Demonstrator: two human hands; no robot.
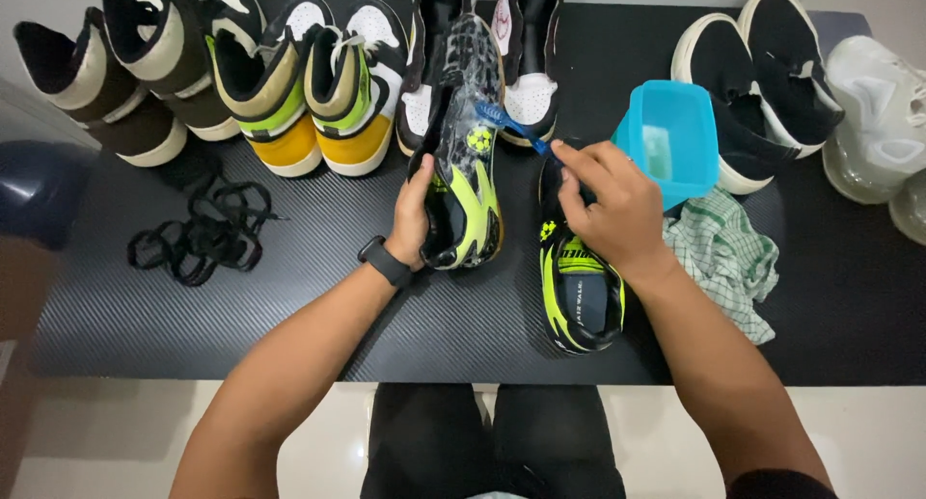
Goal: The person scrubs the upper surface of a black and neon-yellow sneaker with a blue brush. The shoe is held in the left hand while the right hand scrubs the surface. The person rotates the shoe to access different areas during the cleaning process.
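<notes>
The right hand (pixel 612 210) gripped a blue toothbrush (pixel 511 125) by its handle, bristles laid against the upper side of a black and neon-green football boot (pixel 463 161). The left hand (pixel 413 219) clasped that boot from its left side near the heel and held it tilted, toe pointing away, above the black table (pixel 289 306). To scrub well here, the left hand's grip looked best kept firm so the boot would not twist under the bristles, with strokes kept short along the wet, shiny panel. The matching boot (pixel 579 287) lay on the table just under the right wrist, opening upward. A turquoise tub (pixel 675 137) stood near the right hand for dipping, and a checked cloth (pixel 728 258) lay beside it. Loose black laces (pixel 198 234) rested well to the left, pairs of other shoes lining the far edge.
</notes>
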